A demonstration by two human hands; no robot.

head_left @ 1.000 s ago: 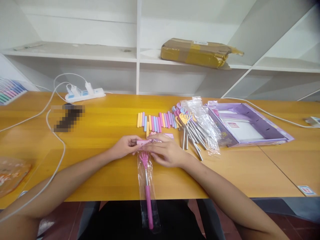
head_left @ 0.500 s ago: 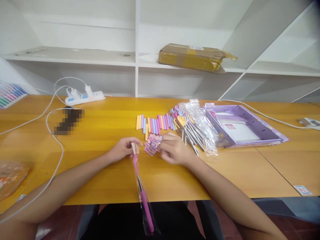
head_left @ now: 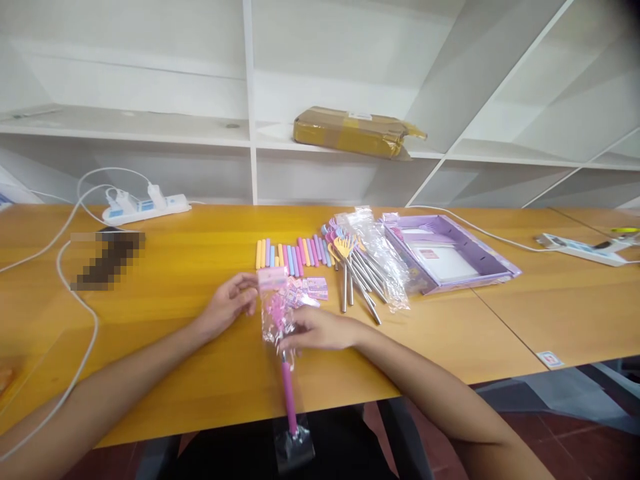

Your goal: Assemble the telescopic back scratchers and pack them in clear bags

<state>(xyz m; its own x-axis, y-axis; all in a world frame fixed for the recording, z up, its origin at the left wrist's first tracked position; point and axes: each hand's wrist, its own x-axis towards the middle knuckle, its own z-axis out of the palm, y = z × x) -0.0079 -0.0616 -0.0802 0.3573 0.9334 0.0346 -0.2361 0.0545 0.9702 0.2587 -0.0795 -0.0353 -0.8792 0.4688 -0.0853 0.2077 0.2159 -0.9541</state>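
Observation:
A pink back scratcher lies inside a clear plastic bag with a pink header card. Its handle end reaches over the table's front edge. My right hand is closed on the bag near the scratcher's head, with some fingertips hidden. My left hand is beside the bag's upper left edge, fingers loosely bent and apart, apparently holding nothing. Small pink printed cards lie in a loose pile behind the bag, partly covered by it.
Coloured handle sleeves stand in a row behind the cards. Several metal-rod back scratchers and clear bags lie to the right, beside an open purple box. A power strip with white cables is at back left.
My right hand has moved from the card pile onto the bagged back scratcher. The bag now shows its header card face up, and my left hand has come off it. The view has shifted right.

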